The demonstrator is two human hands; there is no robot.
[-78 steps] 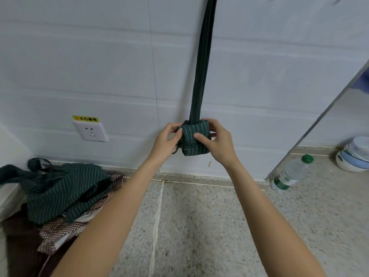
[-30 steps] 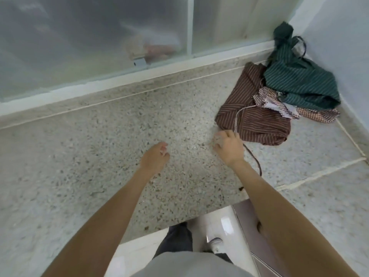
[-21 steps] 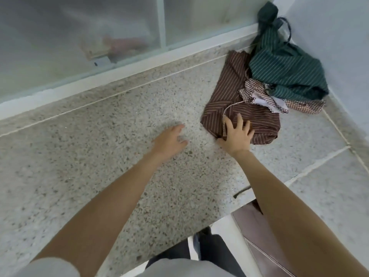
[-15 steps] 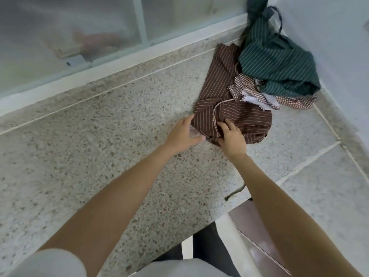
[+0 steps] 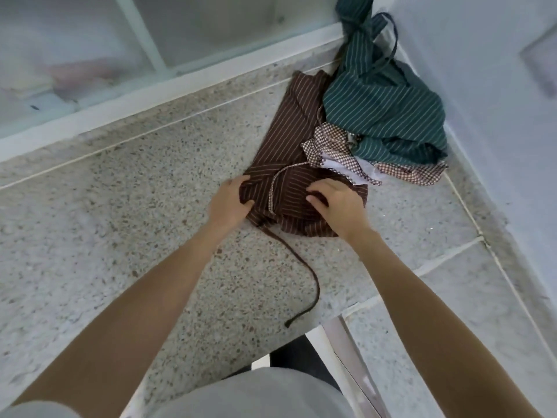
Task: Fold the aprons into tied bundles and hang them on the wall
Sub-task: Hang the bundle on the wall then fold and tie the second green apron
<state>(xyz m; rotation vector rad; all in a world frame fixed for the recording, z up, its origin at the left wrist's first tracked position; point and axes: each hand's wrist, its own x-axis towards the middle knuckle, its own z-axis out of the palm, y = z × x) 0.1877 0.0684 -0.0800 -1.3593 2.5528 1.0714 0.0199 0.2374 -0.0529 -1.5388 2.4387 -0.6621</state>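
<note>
A brown striped apron (image 5: 289, 128) lies crumpled on the speckled stone counter (image 5: 126, 212). My left hand (image 5: 227, 203) grips its near left edge, thumb and fingers curled round a fold of cloth. My right hand (image 5: 337, 203) grips the bunched cloth at its near right side. One dark tie string (image 5: 301, 267) trails from the apron toward the counter's front edge. A green striped apron (image 5: 385, 107) sits heaped in the corner behind, over a brown-and-white checked apron (image 5: 346, 158).
A white wall (image 5: 497, 116) rises on the right, meeting the counter at the corner. Frosted sliding glass (image 5: 90, 40) in a white frame runs along the back. The counter's front edge drops off near my body, with a cabinet (image 5: 349, 357) below.
I turned from the green bundle hanging on the wall to the counter. Both hands reached to the brown striped apron and took hold of its near end.
</note>
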